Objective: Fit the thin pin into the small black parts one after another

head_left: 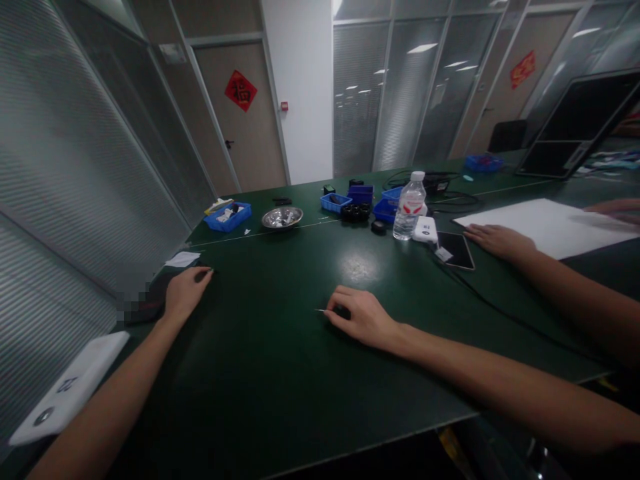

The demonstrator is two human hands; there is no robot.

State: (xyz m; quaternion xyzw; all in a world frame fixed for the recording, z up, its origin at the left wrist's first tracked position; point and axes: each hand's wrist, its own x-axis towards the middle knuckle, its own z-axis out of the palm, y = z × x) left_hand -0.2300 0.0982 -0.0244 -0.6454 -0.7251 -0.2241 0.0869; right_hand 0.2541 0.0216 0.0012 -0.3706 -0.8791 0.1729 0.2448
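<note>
At the left side of the green table [270, 360], my left hand [186, 292] is closed in a pinch. A tiny dark thing seems to be at its fingertips, too small to name. Just beyond this hand lies a white paper scrap [183, 259], and a dark flat object [150, 300] is beside the wrist. My right hand [361, 317] rests near the middle of the table, thumb and forefinger pinched together. From its fingertips a thin, pale, needle-like piece [319, 310] sticks out to the left.
Toward the back are a blue basket [227, 219], a metal bowl [283, 225], blue trays [361, 195] and a water bottle [411, 207]. A phone [459, 252] and cable [480, 293] lie right. A co-worker's hand [503, 241] touches a white sheet [550, 223]. A white device [75, 387] sits left.
</note>
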